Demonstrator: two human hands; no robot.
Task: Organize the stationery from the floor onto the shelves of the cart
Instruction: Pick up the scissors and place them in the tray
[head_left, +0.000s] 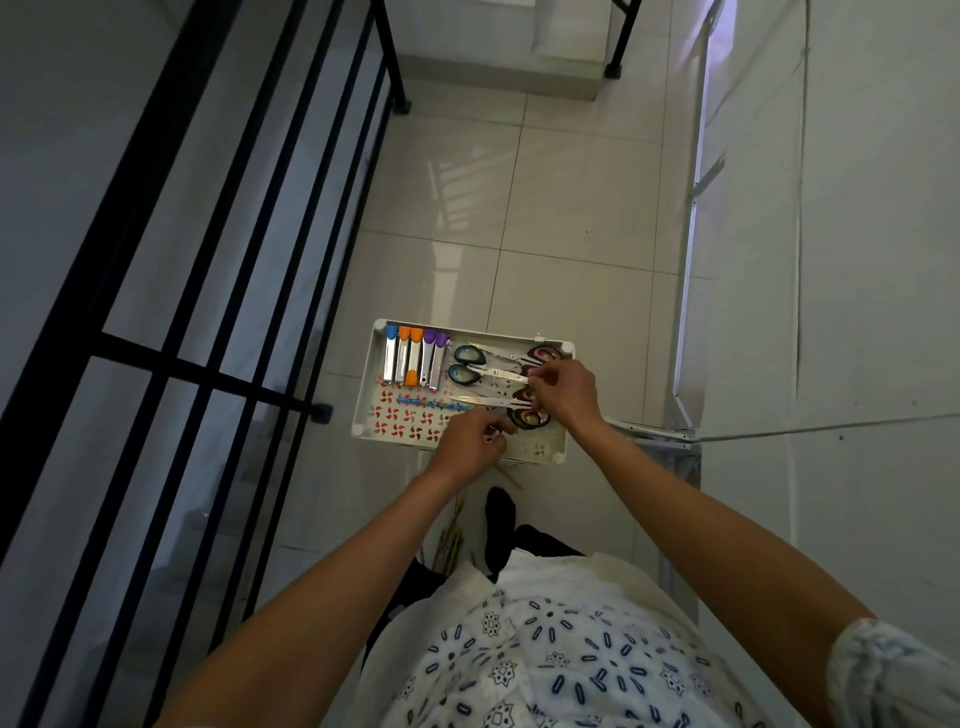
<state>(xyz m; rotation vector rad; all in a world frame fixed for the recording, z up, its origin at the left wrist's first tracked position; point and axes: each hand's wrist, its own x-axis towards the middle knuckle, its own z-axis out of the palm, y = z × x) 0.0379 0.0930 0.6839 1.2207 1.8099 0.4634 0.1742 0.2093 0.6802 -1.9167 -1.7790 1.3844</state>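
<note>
Head view looks straight down onto the white rectangular plastic top shelf of the cart (370, 384), which stands on pale glossy floor tiles (545, 208) beside a black metal railing (218, 249). At the shelf's far left corner lies a row of metal staplers with blue, orange and purple caps (415, 358). Just right of them lie two teal-handled scissors (467, 366), blades pointing right, and pink-handled scissors (545, 354) sit in the far right corner. Orange-and-black-handled scissors (527, 418) lie nearer the front edge. A thin blue pen (426, 402) lies across the shelf's red pinwheel-patterned liner (partly hidden by the hands).

The right hand (563, 392) hovers over the scissor handles, fingertips pinched together on something small; what it is cannot be told. The left hand (470, 441) is curled at the front edge, fingers closed around a thin item too small to identify. On the floor below the shelf lies a loose bunch of yellow-green pencils (451, 540), next to a black-socked foot (500, 525).
</note>
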